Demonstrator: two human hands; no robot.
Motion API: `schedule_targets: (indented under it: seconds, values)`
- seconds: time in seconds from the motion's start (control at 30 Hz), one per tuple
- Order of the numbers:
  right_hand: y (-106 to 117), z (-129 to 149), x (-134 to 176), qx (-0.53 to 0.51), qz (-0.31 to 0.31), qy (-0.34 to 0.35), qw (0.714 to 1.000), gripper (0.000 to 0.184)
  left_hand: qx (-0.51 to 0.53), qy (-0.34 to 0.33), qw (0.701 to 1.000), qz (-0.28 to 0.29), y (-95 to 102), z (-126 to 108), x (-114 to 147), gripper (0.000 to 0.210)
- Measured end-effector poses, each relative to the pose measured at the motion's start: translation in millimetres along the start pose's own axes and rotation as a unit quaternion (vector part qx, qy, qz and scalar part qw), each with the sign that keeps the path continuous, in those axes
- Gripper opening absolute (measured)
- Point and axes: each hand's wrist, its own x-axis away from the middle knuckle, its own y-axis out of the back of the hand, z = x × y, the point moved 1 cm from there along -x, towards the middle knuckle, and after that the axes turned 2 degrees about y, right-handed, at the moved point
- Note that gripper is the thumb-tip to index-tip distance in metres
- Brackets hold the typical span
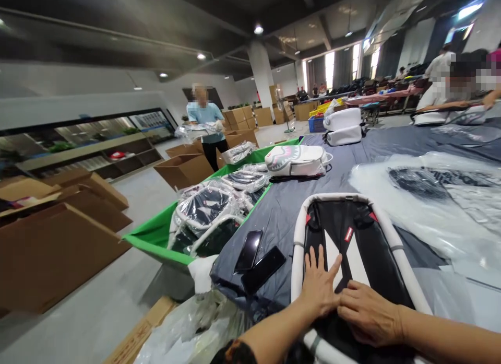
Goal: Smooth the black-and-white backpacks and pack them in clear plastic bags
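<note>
A black and white backpack [378, 244] with thick white edging and a small red label lies flat on the cloth-covered table in front of me. Across its left half, my left hand [321, 283] rests with fingers spread, touching the black panel and a white stripe. My right hand [368, 312] is beside it, low on the backpack, fingers curled in and close to the left thumb. Whatever those fingers pinch, if anything, is hidden. To the left of the backpack are two dark phones [249, 251].
Left of the table, a green-edged bin [156, 233] holds several plastic-wrapped backpacks. A white backpack [299, 161] and a clear plastic bag pile [376, 176] lie farther back. Cardboard boxes [58, 249] stand on the floor. One person [209, 116] carries a wrapped item; others work at right.
</note>
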Motion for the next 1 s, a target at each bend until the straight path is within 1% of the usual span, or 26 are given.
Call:
schedule_targets:
  seconds: [0.03, 0.07, 0.1, 0.13, 0.17, 0.2, 0.23, 0.27, 0.3, 0.33, 0.37, 0.4, 0.43, 0.5, 0.53, 0.6, 0.63, 0.67, 0.7, 0.77, 0.83, 0.93, 1.0]
  values:
    - [2, -10, 0, 0.015, -0.016, -0.057, 0.998, 0.021, -0.004, -0.014, 0.999, 0.029, 1.9, -2, 9, 0.094]
    - [5, -24, 0, 0.033, -0.043, -0.126, 0.991, 0.028, -0.007, -0.028, 0.998, 0.057, 6.1, -3, 16, 0.097]
    - [7, -41, -1, 0.051, -0.070, -0.201, 0.976, 0.036, -0.011, -0.038, 0.996, 0.080, 13.1, -2, 18, 0.098]
    - [9, -59, -1, 0.073, -0.089, -0.270, 0.956, 0.045, -0.014, -0.042, 0.994, 0.098, 22.4, -2, 16, 0.099]
    - [9, -74, -1, 0.087, -0.100, -0.320, 0.938, 0.051, -0.020, -0.039, 0.993, 0.110, 33.5, -2, 10, 0.098]
    - [8, -87, -1, 0.092, -0.105, -0.356, 0.924, 0.054, -0.028, -0.029, 0.993, 0.112, 44.9, -2, -1, 0.095]
    - [7, -95, -1, 0.093, -0.107, -0.380, 0.914, 0.055, -0.038, -0.015, 0.994, 0.098, 55.5, -4, -14, 0.090]
    - [5, -101, -2, 0.089, -0.107, -0.393, 0.909, 0.055, -0.046, -0.008, 0.997, 0.065, 63.8, -7, -28, 0.085]
    - [4, -104, -3, 0.082, -0.108, -0.398, 0.907, 0.053, -0.049, -0.011, 0.999, 0.019, 68.6, -12, -42, 0.079]
    - [4, -106, -3, 0.072, -0.110, -0.398, 0.908, 0.051, -0.047, -0.022, 0.998, -0.029, 69.0, -17, -54, 0.076]
    - [7, -110, -3, 0.058, -0.112, -0.394, 0.911, 0.048, -0.038, -0.036, 0.996, -0.071, 64.9, -22, -65, 0.076]
    - [13, -116, -2, 0.040, -0.113, -0.389, 0.914, 0.044, -0.022, -0.049, 0.994, -0.097, 56.9, -26, -72, 0.078]
    - [21, -126, 1, 0.020, -0.114, -0.385, 0.915, 0.040, -0.001, -0.057, 0.993, -0.102, 46.3, -28, -77, 0.080]
    - [43, -156, 12, -0.018, -0.122, -0.396, 0.910, 0.034, 0.048, -0.050, 0.994, -0.083, 23.9, -30, -79, 0.082]
    - [55, -174, 20, -0.031, -0.131, -0.412, 0.901, 0.037, 0.069, -0.044, 0.994, -0.071, 14.9, -29, -78, 0.081]
    - [76, -215, 41, -0.044, -0.155, -0.463, 0.872, 0.044, 0.097, -0.037, 0.993, -0.058, 4.1, -26, -74, 0.077]
    - [82, -235, 52, -0.044, -0.165, -0.493, 0.853, 0.043, 0.106, -0.032, 0.992, -0.058, 1.6, -24, -73, 0.076]
    - [85, -254, 62, -0.043, -0.170, -0.526, 0.832, 0.038, 0.111, -0.030, 0.992, -0.059, -0.3, -21, -73, 0.076]
    - [85, -270, 72, -0.041, -0.170, -0.558, 0.811, 0.031, 0.114, -0.032, 0.991, -0.061, -2.4, -19, -74, 0.076]
    - [76, -295, 87, -0.035, -0.165, -0.614, 0.771, 0.019, 0.109, -0.042, 0.990, -0.075, -10.1, -11, -80, 0.078]
    - [60, -311, 97, -0.031, -0.159, -0.652, 0.740, 0.019, 0.093, -0.059, 0.990, -0.092, -22.7, -3, -88, 0.082]
    - [37, -324, 104, -0.035, -0.137, -0.682, 0.717, 0.023, 0.071, -0.074, 0.989, -0.110, -40.5, 8, -97, 0.087]
    - [30, -332, 109, -0.052, -0.105, -0.697, 0.708, 0.025, 0.065, -0.078, 0.988, -0.117, -44.2, 11, -96, 0.088]
